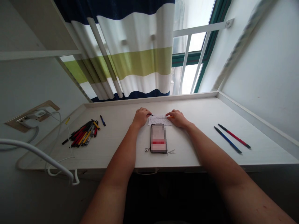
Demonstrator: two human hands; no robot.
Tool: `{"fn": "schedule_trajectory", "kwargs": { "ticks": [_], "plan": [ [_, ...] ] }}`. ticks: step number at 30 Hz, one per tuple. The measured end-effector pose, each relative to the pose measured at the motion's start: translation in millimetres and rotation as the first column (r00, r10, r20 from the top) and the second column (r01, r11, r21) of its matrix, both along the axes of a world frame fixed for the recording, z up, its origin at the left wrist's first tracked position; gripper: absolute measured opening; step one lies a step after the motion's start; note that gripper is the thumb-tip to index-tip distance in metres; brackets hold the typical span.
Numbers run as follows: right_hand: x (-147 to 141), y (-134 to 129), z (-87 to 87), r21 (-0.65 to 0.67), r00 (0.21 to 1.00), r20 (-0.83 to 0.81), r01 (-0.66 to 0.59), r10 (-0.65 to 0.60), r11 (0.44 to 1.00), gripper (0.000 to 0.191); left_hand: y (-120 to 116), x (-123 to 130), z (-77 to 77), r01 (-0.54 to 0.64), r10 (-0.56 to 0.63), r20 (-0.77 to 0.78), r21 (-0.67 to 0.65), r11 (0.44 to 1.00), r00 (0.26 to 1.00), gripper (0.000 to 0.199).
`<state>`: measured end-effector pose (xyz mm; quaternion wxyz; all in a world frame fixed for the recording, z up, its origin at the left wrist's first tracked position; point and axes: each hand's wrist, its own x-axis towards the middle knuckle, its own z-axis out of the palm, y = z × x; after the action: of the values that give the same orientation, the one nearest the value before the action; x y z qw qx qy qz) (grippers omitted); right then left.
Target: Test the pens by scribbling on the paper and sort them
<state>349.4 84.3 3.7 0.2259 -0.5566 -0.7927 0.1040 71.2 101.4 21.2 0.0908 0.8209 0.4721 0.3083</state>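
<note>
In the middle of the white desk [126, 149], my left hand [140, 116] pinches a small black piece [151, 114], perhaps a pen part; its exact kind is too small to tell. Across from it, my right hand [177, 118] has its fingertips closed on a thin, dark pen refill [160, 118] with a yellowish end near the fingers. The refill points left toward the black piece, apart from it. Beneath both lies a speckled sheet of paper [153, 121]. Just in front of the paper is a phone [158, 138] with a blurred screen and a small charm on a cord.
A pile of black, red, yellow and clear pens [84, 133] lies at left, beside a short blue pen piece [102, 120]. To the right rest a blue pen [227, 139] and a red pen [234, 136]. White cables [67, 127] run from a wall socket [32, 116].
</note>
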Motion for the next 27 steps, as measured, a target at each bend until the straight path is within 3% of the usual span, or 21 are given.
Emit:
{"fn": "schedule_trajectory", "kwargs": {
  "ticks": [4, 12, 16, 19, 22, 27],
  "plan": [
    [0.8, -0.7, 0.9, -0.015, 1.000, -0.001, 0.003, -0.003, 1.000, 0.029, -1.4, -0.6, 4.5, 0.029, -0.028, -0.020, 0.041, 0.999, 0.999, 0.021],
    [2.5, -0.5, -1.3, -0.026, 1.000, -0.007, -0.009, 0.009, 1.000, 0.030, 12.2, -20.6, -17.3, -0.101, 0.107, 0.035, -0.149, 0.984, 0.994, 0.012],
    [10.3, 3.4, -4.4, 0.021, 0.993, -0.053, 0.111, -0.110, 0.994, 0.044, 13.8, -22.6, -23.4, -0.085, 0.104, 0.124, -0.152, 0.985, 0.987, 0.018],
    [17.3, 7.7, -8.9, 0.026, 0.978, -0.072, 0.198, -0.196, 0.980, 0.055, 13.9, -23.8, -27.8, -0.159, 0.190, 0.245, -0.140, 0.977, 0.951, 0.027],
    [20.3, 10.4, -12.6, 0.010, 0.975, -0.084, 0.208, -0.206, 0.978, 0.062, 13.6, -25.6, -30.8, -0.217, 0.260, 0.326, -0.164, 0.962, 0.909, 0.034],
    [20.7, 10.7, -14.5, 0.038, 0.986, -0.023, 0.169, -0.168, 0.985, 0.058, 11.9, -26.3, -31.5, -0.166, 0.237, 0.358, -0.218, 0.962, 0.903, 0.031]
  ]
}}
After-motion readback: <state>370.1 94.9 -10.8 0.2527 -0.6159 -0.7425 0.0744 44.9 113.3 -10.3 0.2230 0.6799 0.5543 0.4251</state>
